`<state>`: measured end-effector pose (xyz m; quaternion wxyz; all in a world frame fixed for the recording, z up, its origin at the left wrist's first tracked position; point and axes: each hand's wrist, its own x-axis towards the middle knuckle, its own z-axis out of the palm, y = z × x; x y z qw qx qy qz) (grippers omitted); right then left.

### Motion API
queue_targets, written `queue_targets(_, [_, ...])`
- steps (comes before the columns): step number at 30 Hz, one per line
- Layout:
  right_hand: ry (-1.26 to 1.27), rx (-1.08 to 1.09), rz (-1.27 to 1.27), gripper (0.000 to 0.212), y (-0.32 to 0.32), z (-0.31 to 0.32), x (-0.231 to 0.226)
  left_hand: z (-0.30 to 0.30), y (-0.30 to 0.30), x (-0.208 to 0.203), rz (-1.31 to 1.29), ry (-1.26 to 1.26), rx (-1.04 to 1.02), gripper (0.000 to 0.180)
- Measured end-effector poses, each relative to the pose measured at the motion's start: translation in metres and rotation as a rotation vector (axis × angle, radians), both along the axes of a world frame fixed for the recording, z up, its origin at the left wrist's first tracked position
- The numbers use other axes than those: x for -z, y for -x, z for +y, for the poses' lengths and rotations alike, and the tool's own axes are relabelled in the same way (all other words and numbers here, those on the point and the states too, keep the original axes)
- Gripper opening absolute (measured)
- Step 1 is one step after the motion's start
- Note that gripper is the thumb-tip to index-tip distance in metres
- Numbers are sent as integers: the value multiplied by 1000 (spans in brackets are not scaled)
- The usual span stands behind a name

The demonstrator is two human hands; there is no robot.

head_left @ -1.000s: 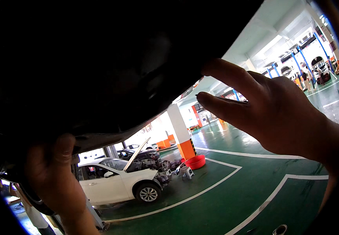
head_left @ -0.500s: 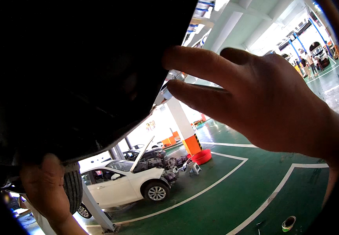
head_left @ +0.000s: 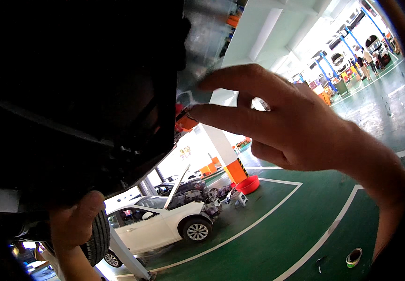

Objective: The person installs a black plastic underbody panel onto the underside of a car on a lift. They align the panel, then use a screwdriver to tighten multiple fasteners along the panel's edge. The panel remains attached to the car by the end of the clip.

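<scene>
A big dark car body part (head_left: 85, 136), most likely a bumper, fills the upper left; its shaded inner side shows little detail. My left hand (head_left: 73, 225) grips its lower edge, thumb upward, the other fingers hidden. Along the right edge runs a shiny, reflective outer surface (head_left: 204, 37). There my right hand (head_left: 286, 122) reaches in with fingers apart, fingertips at or just beside that surface; whether they touch is unclear. Nothing shows in the right hand. Behind my left hand stands a black tyre (head_left: 100, 239).
A white car (head_left: 155, 225) with its hood up and front stripped stands beyond a grey lift post (head_left: 127, 257). Farther back are a red tub (head_left: 248, 185) and an orange-and-white pillar (head_left: 233, 168). A small open can (head_left: 353, 257) sits on the green floor. People (head_left: 367, 61) stand far right.
The dark part has turned, exposing more of its shiny outer side. My right hand has shifted lower against its edge, with another finger now visible. My left hand appears farther right and lower.
</scene>
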<state>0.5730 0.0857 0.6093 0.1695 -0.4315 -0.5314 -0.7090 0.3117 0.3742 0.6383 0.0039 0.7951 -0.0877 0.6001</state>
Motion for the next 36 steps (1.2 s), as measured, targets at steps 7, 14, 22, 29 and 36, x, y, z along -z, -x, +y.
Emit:
queue_targets(7, [146, -251, 365, 70, -25, 25, 17, -9, -19, -8, 34, 208, 75, 42])
queue_targets(14, [146, -518, 514, 63, -18, 57, 9, -12, -11, -19, 104, 233, 52, 45])
queue_targets(22, [93, -737, 493, 64, -26, 75, 18, -25, -14, -20, 111, 174, 15, 40])
queue_targets(29, [31, -730, 419, 61, -33, 83, 11, -31, -24, -16, 27, 205, 56, 50])
queue_targets(36, [-19, -543, 333, 55, -35, 74, 7, -23, -11, -22, 120, 209, -45, 51])
